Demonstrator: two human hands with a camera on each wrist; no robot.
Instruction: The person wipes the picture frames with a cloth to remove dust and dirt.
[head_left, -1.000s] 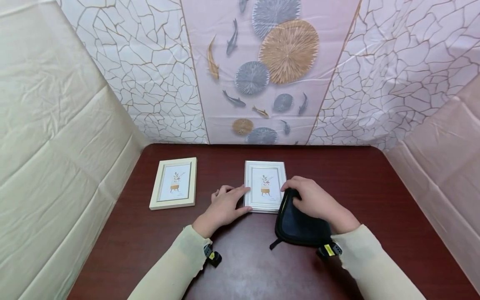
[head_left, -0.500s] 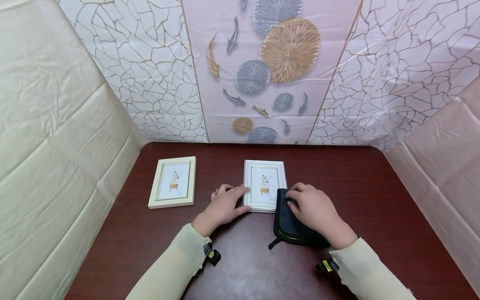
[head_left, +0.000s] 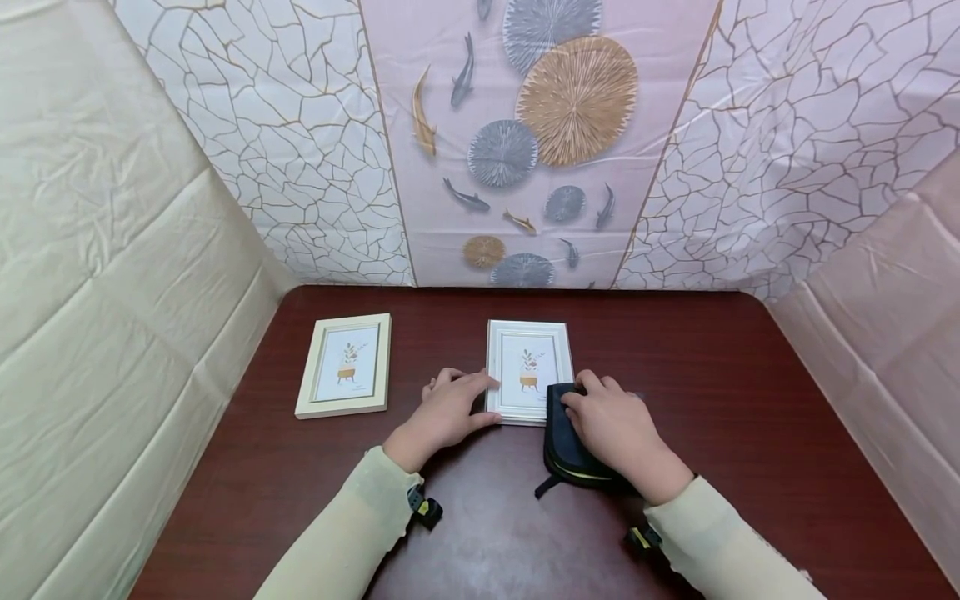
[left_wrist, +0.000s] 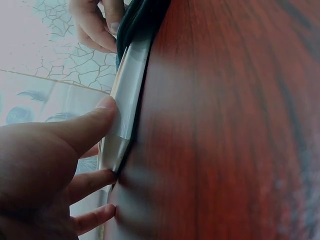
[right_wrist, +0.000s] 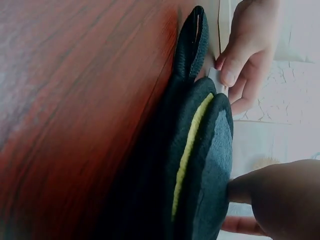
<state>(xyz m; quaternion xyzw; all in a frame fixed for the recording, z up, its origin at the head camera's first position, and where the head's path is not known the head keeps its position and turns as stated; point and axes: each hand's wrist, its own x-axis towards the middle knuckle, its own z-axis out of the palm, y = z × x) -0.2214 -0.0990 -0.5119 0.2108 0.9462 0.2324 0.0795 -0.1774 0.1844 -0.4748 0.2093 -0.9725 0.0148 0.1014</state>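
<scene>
In the head view my left hand (head_left: 444, 408) rests at the left side of a white picture frame (head_left: 528, 415) lying on the table. Its thumb (left_wrist: 106, 114) and fingertips touch the frame's edge in the left wrist view. To the right, a black zippered case (head_left: 562, 442) with a pull loop overlaps the frame's lower right corner. A yellow line (right_wrist: 191, 145) shows in the gap along the case's rim. My right hand (head_left: 618, 425) lies over the case's top cover, fingertips on its surface near the far edge. The hand hides much of the case.
A cream picture frame (head_left: 303, 398) with a similar plant print lies at the left of the dark red-brown table (head_left: 480, 533). Patterned cloth (head_left: 322, 142) hangs behind the table, and pale quilted cloth (head_left: 127, 333) stands along its left side.
My right hand has lowered the case's raised cover and moved slightly left and toward me with it. The left hand and both picture frames stay put.
</scene>
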